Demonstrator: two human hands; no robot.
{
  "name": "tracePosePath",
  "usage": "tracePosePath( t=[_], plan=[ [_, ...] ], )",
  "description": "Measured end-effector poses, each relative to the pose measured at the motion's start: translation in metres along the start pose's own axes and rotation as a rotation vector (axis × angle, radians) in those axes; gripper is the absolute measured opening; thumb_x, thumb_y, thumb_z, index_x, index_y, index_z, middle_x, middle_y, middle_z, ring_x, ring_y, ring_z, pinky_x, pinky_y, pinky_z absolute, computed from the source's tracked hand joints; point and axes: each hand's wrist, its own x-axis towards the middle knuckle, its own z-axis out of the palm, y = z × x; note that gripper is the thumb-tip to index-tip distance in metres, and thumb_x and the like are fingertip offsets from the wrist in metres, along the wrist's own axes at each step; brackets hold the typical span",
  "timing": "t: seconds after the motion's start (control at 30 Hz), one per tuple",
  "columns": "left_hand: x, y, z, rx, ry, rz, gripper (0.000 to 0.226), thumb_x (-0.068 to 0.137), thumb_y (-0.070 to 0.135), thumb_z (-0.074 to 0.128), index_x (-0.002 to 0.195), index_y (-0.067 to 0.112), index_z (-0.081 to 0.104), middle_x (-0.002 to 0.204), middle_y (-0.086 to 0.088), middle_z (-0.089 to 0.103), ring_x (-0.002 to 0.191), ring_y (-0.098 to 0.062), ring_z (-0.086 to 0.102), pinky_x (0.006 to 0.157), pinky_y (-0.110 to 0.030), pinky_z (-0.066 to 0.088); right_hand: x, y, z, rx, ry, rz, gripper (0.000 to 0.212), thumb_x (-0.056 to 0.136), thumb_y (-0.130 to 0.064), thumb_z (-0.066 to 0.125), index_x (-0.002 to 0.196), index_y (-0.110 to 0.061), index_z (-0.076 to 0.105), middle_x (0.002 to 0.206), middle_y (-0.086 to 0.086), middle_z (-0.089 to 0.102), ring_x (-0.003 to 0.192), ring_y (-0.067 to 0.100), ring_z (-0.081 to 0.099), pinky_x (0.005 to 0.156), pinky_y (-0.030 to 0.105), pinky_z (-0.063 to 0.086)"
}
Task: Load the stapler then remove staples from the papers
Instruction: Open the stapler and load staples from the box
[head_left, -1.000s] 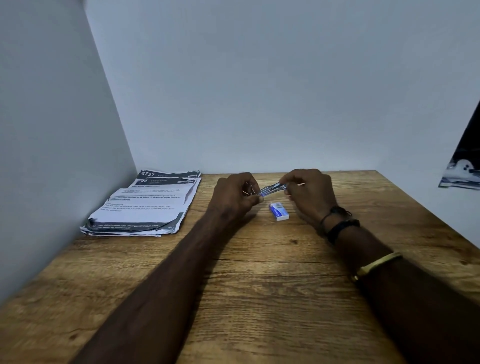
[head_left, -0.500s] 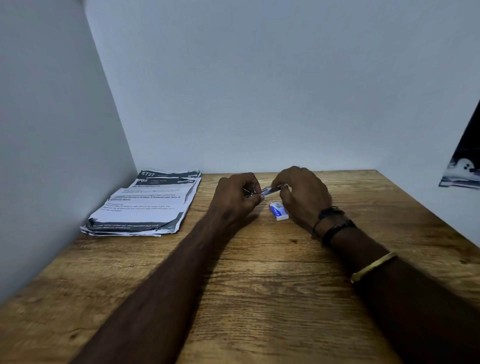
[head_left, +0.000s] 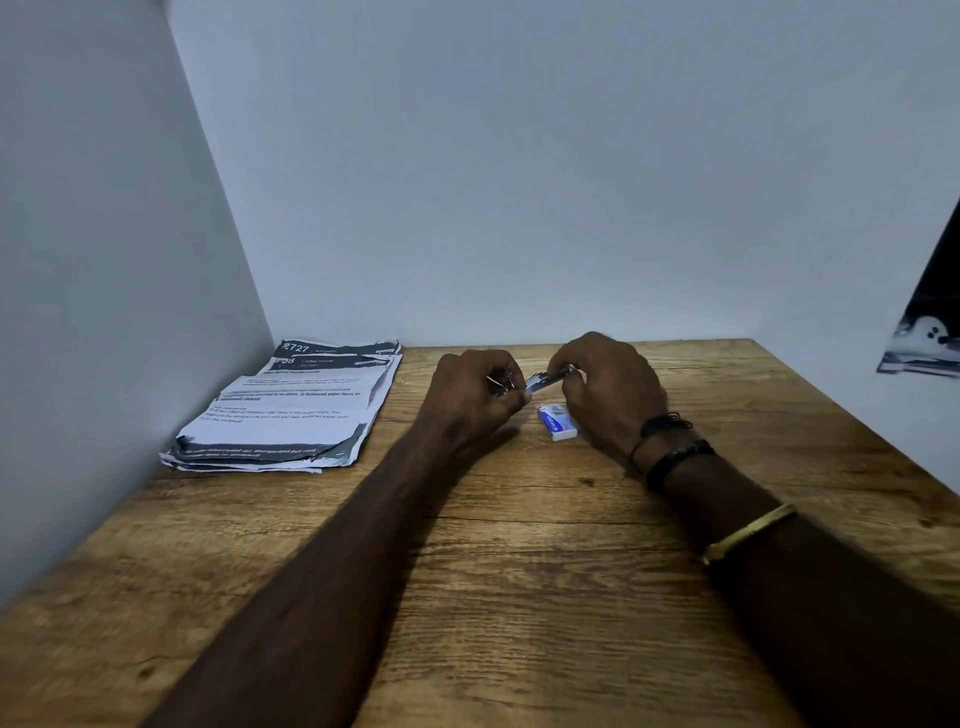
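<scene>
metal glints where the small stapler (head_left: 545, 381) is pinched between left hand (head_left: 475, 397) and right hand (head_left: 608, 392), just above the staple box (head_left: 557, 422); papers (head_left: 291, 410) lie well left. a cramped fingertip grip could spill staples.

The scene is dim and bluish, with a soft bright patch on the wooden table (head_left: 519, 597) in front of the stack of papers (head_left: 291, 410). Both forearms read as near-black silhouettes. Wide-angle distortion splays the walls outward from the table (edges soften slightly); print on the papers is mostly illegible.
</scene>
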Motion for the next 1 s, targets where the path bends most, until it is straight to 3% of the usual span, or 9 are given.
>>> tracePosePath(
  t=[0.23, 0.33, 0.57, 0.7, 0.77, 1.0],
  plan=[
    [-0.001, 0.004, -0.001, 0.016, -0.014, 0.022, 0.007, 0.078, 0.027, 0.081, 0.076, 0.027, 0.074, 0.077, 0.007, 0.076, 0.075, -0.01, 0.072, 0.078, -0.037, 0.059, 0.004, -0.008, 0.002, -0.302, -0.068, -0.111, 0.024, 0.088, -0.013, 0.054, 0.1, -0.024, 0.072, 0.11, 0.0, 0.066, 0.101, 0.025, 0.058, 0.067, 0.031, 0.039],
    [-0.001, 0.006, -0.001, 0.031, -0.031, 0.029, 0.008, 0.079, 0.026, 0.081, 0.078, 0.029, 0.074, 0.08, 0.006, 0.077, 0.076, -0.009, 0.071, 0.079, -0.036, 0.06, 0.004, -0.009, 0.004, -0.317, -0.082, -0.127, 0.023, 0.089, -0.012, 0.054, 0.099, -0.024, 0.071, 0.112, 0.0, 0.065, 0.102, 0.026, 0.058, 0.068, 0.031, 0.038],
    [-0.002, 0.008, -0.002, 0.015, -0.031, 0.014, 0.01, 0.08, 0.025, 0.081, 0.077, 0.03, 0.073, 0.082, 0.004, 0.077, 0.077, -0.011, 0.072, 0.08, -0.038, 0.061, 0.004, -0.009, 0.004, 0.042, -0.072, 0.061, 0.022, 0.081, -0.009, 0.059, 0.081, -0.025, 0.074, 0.1, -0.002, 0.069, 0.095, 0.022, 0.061, 0.077, 0.04, 0.052],
    [-0.002, 0.008, -0.001, 0.021, -0.037, 0.02, 0.013, 0.079, 0.026, 0.081, 0.076, 0.034, 0.071, 0.081, 0.005, 0.077, 0.077, -0.009, 0.072, 0.079, -0.037, 0.061, 0.004, -0.012, 0.001, 0.251, -0.027, 0.145, 0.027, 0.085, -0.019, 0.067, 0.062, -0.032, 0.068, 0.075, -0.016, 0.066, 0.077, 0.007, 0.06, 0.073, 0.031, 0.048],
    [-0.002, 0.008, 0.0, 0.019, -0.034, 0.022, 0.007, 0.078, 0.026, 0.08, 0.077, 0.03, 0.074, 0.081, 0.005, 0.078, 0.076, -0.009, 0.073, 0.078, -0.037, 0.06, 0.005, -0.014, 0.001, 0.282, -0.051, 0.174, 0.021, 0.083, -0.022, 0.069, 0.063, -0.027, 0.073, 0.072, -0.016, 0.067, 0.076, 0.001, 0.06, 0.072, 0.028, 0.044],
    [-0.003, 0.01, -0.001, 0.035, -0.038, -0.015, 0.006, 0.079, 0.027, 0.081, 0.081, 0.025, 0.076, 0.082, 0.005, 0.077, 0.078, -0.01, 0.072, 0.079, -0.038, 0.06, 0.008, -0.015, 0.005, 0.331, -0.077, 0.255, 0.014, 0.082, -0.019, 0.072, 0.072, -0.015, 0.079, 0.08, -0.005, 0.075, 0.087, 0.013, 0.067, 0.079, 0.031, 0.052]
  ],
)
